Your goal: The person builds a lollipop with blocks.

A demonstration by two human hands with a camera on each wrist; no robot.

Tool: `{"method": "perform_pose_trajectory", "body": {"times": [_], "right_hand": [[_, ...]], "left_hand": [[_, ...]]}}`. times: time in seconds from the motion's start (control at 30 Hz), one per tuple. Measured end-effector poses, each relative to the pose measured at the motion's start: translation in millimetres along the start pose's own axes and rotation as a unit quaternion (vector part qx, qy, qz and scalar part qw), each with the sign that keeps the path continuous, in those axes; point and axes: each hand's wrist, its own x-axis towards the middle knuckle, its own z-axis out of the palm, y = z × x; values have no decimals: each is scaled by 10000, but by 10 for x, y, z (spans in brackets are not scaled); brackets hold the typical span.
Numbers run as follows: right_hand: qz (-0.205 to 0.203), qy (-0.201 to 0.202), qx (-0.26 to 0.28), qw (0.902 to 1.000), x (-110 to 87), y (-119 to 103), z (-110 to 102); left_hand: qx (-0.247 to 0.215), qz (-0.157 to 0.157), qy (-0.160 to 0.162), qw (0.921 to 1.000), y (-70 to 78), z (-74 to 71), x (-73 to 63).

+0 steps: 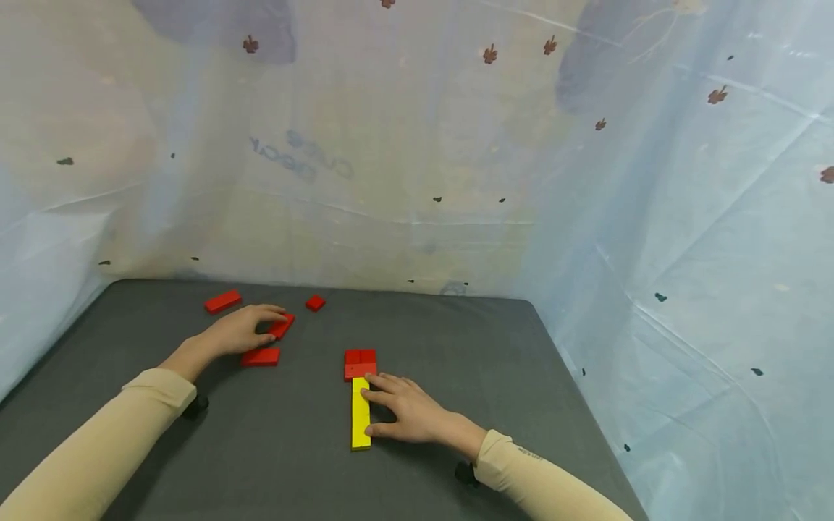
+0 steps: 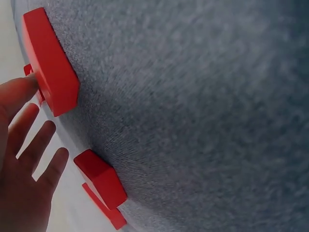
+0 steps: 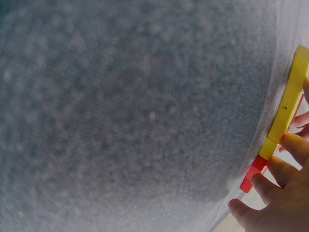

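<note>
My left hand (image 1: 237,331) reaches over a flat red block (image 1: 281,325), its fingers spread and extended. Just below that hand lies another red block (image 1: 260,357). In the left wrist view the thumb (image 2: 21,94) overlaps a long red block (image 2: 50,63), with the other fingers apart from one another. My right hand (image 1: 410,412) lies along the right side of a yellow strip (image 1: 360,427), fingertips at its edge and fingers spread. The strip is a long yellow block (image 3: 289,104) end to end with a short one (image 3: 268,148). Red blocks (image 1: 360,370) sit together at its far end.
A red block (image 1: 224,301) lies beyond the left hand, and a small red block (image 1: 316,302) near the back edge. Everything lies on a dark grey table (image 1: 469,347). A pale patterned plastic sheet (image 1: 404,145) hangs behind and to the sides.
</note>
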Motion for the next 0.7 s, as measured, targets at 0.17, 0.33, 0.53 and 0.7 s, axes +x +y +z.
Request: {"method": "perform_pose_trajectory", "body": {"times": [0.17,0.33,0.53,0.7], "right_hand": [[-22,33,-21,10000,-2,-5,6],[-16,33,-37,10000,-7,-3,6],[-46,85,-97,9999,-10,8,13],[-56,80,-99,9999,-12,20,20]], "left_hand": [[50,132,-161,9998,9,-13,11],[56,84,-138,9999,10,-6,33],[127,-85,-10,9999,10,8,71],[55,-219,83,9997,42,15,95]]}}
